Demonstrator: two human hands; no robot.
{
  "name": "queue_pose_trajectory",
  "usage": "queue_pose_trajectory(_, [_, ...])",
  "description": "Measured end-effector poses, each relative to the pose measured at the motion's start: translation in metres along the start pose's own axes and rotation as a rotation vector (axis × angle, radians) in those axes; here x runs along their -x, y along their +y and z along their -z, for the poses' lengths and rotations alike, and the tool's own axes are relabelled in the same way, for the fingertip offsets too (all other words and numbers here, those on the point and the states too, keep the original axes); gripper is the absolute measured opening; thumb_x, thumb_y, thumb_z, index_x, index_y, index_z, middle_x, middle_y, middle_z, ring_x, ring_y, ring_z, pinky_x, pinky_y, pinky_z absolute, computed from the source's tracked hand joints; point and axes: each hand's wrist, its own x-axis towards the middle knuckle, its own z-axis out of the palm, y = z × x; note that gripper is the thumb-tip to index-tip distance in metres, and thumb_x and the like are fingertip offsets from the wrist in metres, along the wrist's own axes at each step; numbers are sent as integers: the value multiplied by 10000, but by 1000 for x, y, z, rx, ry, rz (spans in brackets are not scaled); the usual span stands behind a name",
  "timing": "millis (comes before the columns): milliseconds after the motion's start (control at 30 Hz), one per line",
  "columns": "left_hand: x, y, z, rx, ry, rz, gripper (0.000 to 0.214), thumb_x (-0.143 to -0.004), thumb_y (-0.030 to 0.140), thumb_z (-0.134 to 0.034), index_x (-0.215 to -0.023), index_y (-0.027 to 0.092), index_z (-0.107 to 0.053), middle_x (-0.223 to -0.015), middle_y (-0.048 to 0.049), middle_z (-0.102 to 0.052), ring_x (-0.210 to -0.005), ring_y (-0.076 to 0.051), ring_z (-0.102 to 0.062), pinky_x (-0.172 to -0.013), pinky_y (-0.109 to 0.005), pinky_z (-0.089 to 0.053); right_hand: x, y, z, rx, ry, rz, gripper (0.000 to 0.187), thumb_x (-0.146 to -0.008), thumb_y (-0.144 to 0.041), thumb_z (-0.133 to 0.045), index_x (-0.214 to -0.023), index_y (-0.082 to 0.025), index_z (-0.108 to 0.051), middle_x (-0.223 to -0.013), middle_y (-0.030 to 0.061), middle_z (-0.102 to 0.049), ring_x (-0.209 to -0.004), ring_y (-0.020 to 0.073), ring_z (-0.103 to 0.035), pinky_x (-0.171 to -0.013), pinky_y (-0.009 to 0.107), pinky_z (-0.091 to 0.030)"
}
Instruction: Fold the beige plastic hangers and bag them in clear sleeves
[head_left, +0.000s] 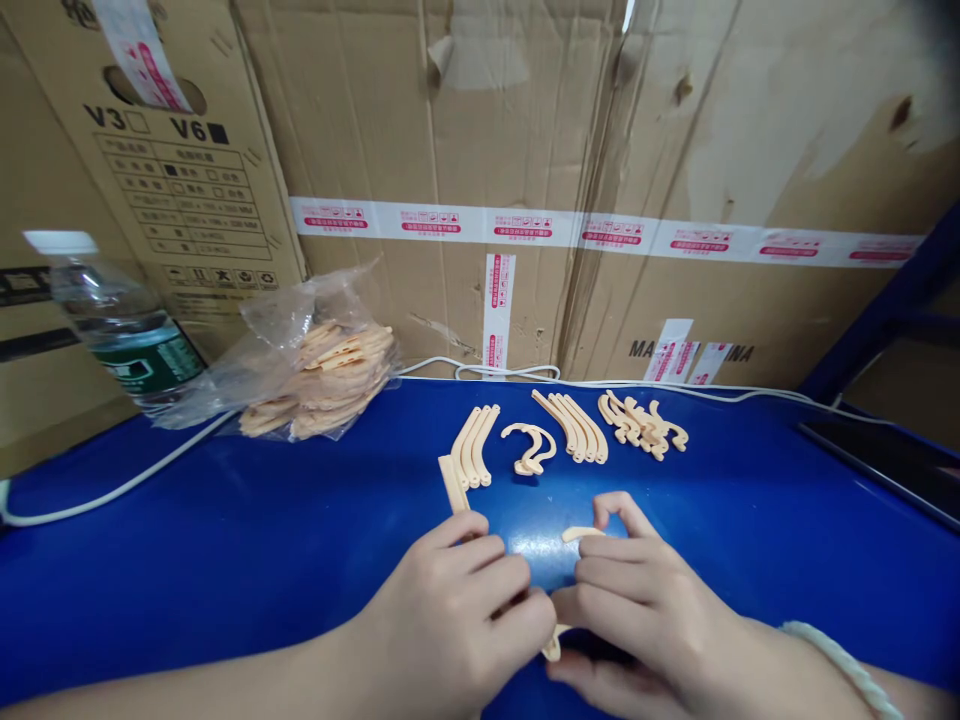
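My left hand (465,600) is closed at the front of the blue table, with a flat beige strip (451,484) sticking out past its index finger. Beside it, my right hand (652,605) curls round a slim beige piece (581,534), whose pale end shows near the bent index finger. Between the fingertips of both hands is a small beige end (553,645); whether it belongs to one of these pieces is hidden. Just beyond lie curved beige bars (472,447), a pair of hook-shaped pieces (532,450), more curved bars (574,428) and a pile of small S-shaped pieces (641,425).
A clear plastic bag (277,350) of beige pieces (345,375) lies at the back left, against a water bottle (142,340). A white cable (112,510) runs along the back. Cardboard (450,130) walls the far side. A dark flat device (892,465) lies at right.
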Motion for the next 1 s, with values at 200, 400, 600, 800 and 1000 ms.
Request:
queue_pose_trajectory(200, [1, -22, 13, -44, 55, -139, 313, -996, 86, -406, -799, 166, -637, -715, -16, -695, -619, -151, -583, -727, -331, -477, 0, 24, 12, -106, 78, -204, 69, -901, -180, -615, -856, -231, -612, -678, -69, -622, -590, 104, -544, -826, 362, -322])
queue_pose_trajectory(400, [10, -81, 8, 22, -96, 23, 228, -963, 51, -386, -1017, 149, -584, -917, -89, -707, -868, -222, -639, -872, -418, -480, -5, 48, 21, -55, 84, -224, 80, -924, -191, -589, -990, -234, -605, -902, 31, -631, -914, 210, -560, -884, 409, -397])
queue_pose_trajectory(600, [18, -93, 1, 114, -191, 173, 208, -832, 20, -427, -929, 165, -540, -952, -103, -647, -913, -261, -601, -803, -410, -503, -1, 60, 12, 2, 124, -238, 133, -931, -181, -561, -1045, -242, -598, -1123, 81, -591, -1109, 244, -550, -966, 446, -433])
queue_pose_trajectory(800, [21, -90, -2, 180, -159, 249, 307, -683, -20, -436, -896, 189, -508, -972, -81, -601, -943, -239, -566, -828, -371, -512, -2, 72, 12, 164, 140, -246, 166, -941, -190, -558, -1076, -251, -634, -1187, 105, -550, -1148, 279, -533, -973, 519, -431])
queue_pose_trajectory(1000, [20, -86, -4, 182, -127, 258, 395, -716, -15, -425, -1049, 160, -547, -1064, -106, -610, -1047, -262, -554, -919, -432, -502, -21, 89, 3, 124, 91, -184, 227, -950, -163, -538, -1125, -236, -663, -1139, 106, -573, -1071, 253, -569, -911, 477, -499])
